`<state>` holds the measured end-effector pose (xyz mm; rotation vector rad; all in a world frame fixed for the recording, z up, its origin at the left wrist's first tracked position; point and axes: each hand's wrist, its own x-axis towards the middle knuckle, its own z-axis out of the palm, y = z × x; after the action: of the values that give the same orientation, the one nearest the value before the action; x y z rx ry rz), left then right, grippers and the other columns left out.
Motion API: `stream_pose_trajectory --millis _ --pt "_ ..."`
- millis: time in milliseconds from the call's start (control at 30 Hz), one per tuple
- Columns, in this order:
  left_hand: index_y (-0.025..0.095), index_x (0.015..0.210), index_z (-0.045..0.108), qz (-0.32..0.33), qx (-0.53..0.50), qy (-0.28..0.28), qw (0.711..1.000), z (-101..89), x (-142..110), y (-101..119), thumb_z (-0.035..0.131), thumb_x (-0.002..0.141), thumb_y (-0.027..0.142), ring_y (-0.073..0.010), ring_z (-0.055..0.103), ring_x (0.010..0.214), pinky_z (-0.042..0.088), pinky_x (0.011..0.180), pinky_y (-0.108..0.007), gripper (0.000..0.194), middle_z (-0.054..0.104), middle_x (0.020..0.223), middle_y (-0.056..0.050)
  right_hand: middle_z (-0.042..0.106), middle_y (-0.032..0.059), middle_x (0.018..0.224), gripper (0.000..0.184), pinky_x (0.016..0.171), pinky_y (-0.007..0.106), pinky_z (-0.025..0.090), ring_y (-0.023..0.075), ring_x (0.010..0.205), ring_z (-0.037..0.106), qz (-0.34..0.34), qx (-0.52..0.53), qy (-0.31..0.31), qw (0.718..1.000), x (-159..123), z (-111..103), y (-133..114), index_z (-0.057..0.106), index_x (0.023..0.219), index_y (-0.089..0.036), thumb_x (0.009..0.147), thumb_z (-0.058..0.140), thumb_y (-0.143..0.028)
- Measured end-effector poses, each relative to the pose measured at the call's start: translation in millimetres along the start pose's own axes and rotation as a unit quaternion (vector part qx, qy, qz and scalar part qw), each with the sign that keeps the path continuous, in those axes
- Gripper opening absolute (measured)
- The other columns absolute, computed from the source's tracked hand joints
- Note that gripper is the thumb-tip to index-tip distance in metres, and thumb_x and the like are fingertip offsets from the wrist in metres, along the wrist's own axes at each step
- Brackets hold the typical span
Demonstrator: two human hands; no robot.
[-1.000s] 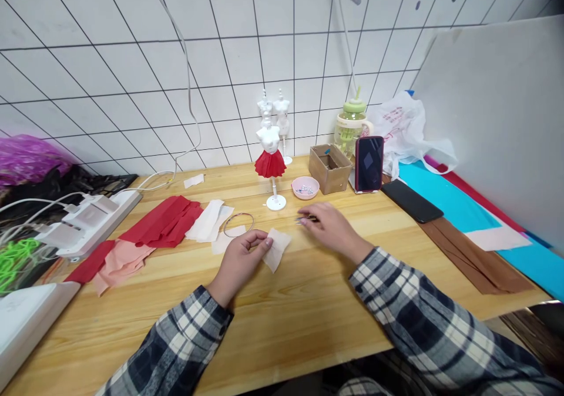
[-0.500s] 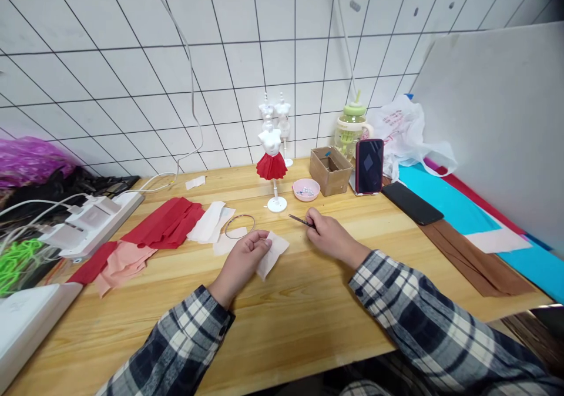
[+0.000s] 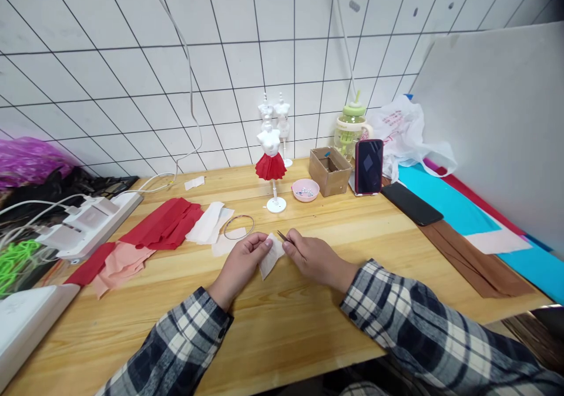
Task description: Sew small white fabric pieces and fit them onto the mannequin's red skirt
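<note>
My left hand (image 3: 244, 261) pinches a small whitish piece of thin paper or cloth (image 3: 270, 257) between thumb and fingers, above the table. In my right hand (image 3: 315, 256) is a pair of dark tweezers (image 3: 282, 237), its slightly parted tips pointing left at the top edge of the piece. The fingers of that hand come close to the piece's right side; whether they touch it cannot be made out. Behind the hands stands a small white dress form (image 3: 269, 141) wearing a pleated red skirt (image 3: 270, 167). A thin ring (image 3: 239, 227) lies just beyond my left hand.
A pink bowl of beads (image 3: 305, 190), a cardboard box (image 3: 329, 171) and a propped phone (image 3: 369, 167) stand at the back. Red fabric (image 3: 163, 225) and a power strip (image 3: 101, 220) lie left. A black phone-like slab (image 3: 412, 202) and brown fabric (image 3: 476, 258) lie right.
My right hand has moved left and toward me, bringing the tweezers to the whitish piece. My left hand has barely moved and still pinches the piece.
</note>
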<state>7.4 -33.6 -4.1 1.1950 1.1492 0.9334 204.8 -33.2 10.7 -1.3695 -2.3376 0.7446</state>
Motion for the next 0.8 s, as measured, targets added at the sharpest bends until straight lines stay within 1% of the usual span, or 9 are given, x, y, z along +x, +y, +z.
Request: stream_pose_trajectory --millis 133,233,400,567,800 --pt "0.016 0.087 0.064 0.004 0.011 0.008 1.0 0.9 -0.1 1.4 0.069 0.079 0.047 -0.0144 0.057 0.069 0.044 0.064 -0.025 0.032 0.066 0.078 -0.001 0.062 0.0025 0.078 0.028 0.058 0.026 0.025 0.0176 0.067 0.056 -0.003 0.005 -0.015 1.0 -3.3 0.9 -4.9 0.04 0.096 -0.022 0.102 0.022 -0.043" --pt "0.016 0.087 0.064 0.001 0.011 0.014 1.0 1.4 0.0 2.2 0.069 0.078 0.047 -0.0149 0.056 0.071 0.044 0.065 -0.025 0.032 0.066 0.079 -0.002 0.062 0.0026 0.078 0.028 0.059 0.026 0.025 0.0173 0.068 0.056 0.007 0.007 -0.022 1.0 -3.5 3.3 -6.4 0.039 0.095 -0.022 0.102 0.022 -0.044" --pt "0.017 0.086 0.065 0.003 0.002 0.016 1.0 2.2 -0.2 2.1 0.07 0.078 0.047 -0.0134 0.054 0.069 0.043 0.065 -0.024 0.031 0.064 0.077 0.0 0.061 0.0033 0.08 0.03 0.061 0.026 0.026 0.0172 0.071 0.056 0.008 0.009 -0.025 1.0 -2.6 4.9 -5.2 0.04 0.094 -0.022 0.102 0.021 -0.044" --pt "0.018 0.087 0.067 -0.003 -0.003 0.016 1.0 3.9 -1.1 3.2 0.072 0.076 0.047 -0.0138 0.056 0.071 0.043 0.066 -0.024 0.031 0.066 0.079 -0.001 0.061 0.003 0.078 0.032 0.06 0.027 0.025 0.0174 0.07 0.055 0.006 0.007 -0.031 0.999 -3.0 5.7 -5.2 0.042 0.093 -0.022 0.102 0.022 -0.045" --pt "0.018 0.085 0.068 0.003 -0.009 0.023 1.0 4.3 -0.7 3.4 0.074 0.075 0.046 -0.0134 0.056 0.069 0.043 0.065 -0.024 0.03 0.066 0.077 -0.001 0.061 0.0032 0.078 0.032 0.06 0.027 0.025 0.0174 0.07 0.056 0.013 0.008 -0.024 1.0 -2.1 8.5 -4.5 0.043 0.093 -0.022 0.101 0.023 -0.046"
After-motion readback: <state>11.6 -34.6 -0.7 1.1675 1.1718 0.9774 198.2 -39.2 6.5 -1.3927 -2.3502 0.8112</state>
